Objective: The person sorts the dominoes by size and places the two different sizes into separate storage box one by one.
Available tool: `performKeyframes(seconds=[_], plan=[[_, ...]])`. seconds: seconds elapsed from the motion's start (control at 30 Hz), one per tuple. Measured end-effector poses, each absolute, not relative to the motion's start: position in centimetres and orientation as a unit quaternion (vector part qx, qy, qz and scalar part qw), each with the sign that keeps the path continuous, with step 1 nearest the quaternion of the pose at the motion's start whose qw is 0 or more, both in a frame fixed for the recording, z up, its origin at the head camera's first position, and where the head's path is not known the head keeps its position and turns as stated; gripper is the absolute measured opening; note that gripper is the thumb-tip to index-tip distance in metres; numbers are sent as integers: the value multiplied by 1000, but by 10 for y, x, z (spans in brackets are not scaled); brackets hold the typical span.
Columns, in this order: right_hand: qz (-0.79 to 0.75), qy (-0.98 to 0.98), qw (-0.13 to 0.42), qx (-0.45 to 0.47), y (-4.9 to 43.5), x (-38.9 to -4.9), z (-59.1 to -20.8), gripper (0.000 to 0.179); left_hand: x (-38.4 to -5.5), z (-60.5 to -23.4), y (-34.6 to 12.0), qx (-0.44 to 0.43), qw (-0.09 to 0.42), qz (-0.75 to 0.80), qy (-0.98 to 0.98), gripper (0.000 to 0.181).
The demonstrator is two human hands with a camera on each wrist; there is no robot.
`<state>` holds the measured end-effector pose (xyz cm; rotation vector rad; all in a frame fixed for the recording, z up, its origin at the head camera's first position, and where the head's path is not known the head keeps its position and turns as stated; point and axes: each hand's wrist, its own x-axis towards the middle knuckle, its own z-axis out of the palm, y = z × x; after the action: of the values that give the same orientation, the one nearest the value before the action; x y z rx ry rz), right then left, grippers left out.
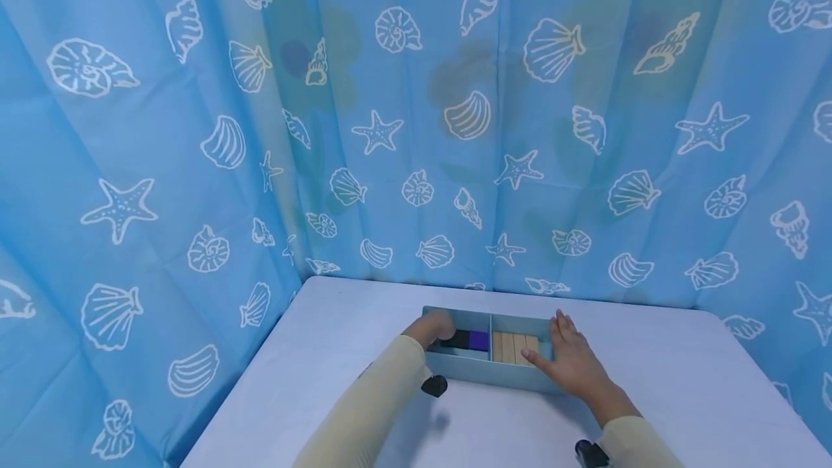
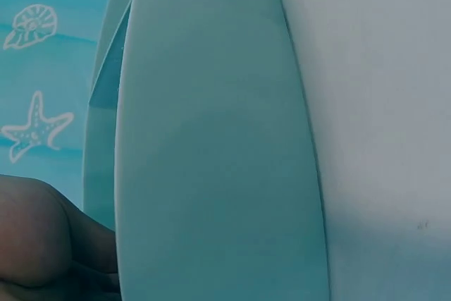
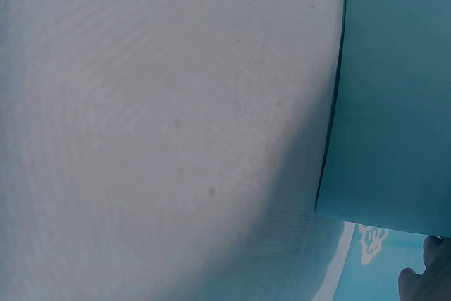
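Observation:
A pale blue-grey box (image 1: 481, 371) with a divider stands on the white table. In its left compartment lie a black block (image 1: 458, 339) and a purple block (image 1: 479, 341), side by side. Several light wooden strips (image 1: 513, 347) line up in the right compartment. My left hand (image 1: 437, 326) dips into the left compartment at its left end, beside the black block; its fingertips are hidden, so I cannot tell what they hold. My right hand (image 1: 575, 360) rests at the box's right end, fingers extended along the outer side and thumb reaching over the rim near the strips.
The white table (image 1: 351, 309) runs back to a blue curtain (image 1: 416, 128) printed with shells and starfish. Another stretch of curtain hangs along the left side. A dark wrist camera (image 1: 434, 386) sits under the left sleeve, and another dark device (image 1: 590, 453) by the right cuff.

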<state>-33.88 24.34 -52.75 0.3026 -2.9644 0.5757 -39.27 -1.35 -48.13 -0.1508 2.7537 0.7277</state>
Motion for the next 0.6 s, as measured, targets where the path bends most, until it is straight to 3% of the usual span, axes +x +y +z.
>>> performKeyframes(seconds=[0.6], plan=[[191,-976,52,95,244,-340,-526,108,-402,-484,-22,-45,152,329,931,23]])
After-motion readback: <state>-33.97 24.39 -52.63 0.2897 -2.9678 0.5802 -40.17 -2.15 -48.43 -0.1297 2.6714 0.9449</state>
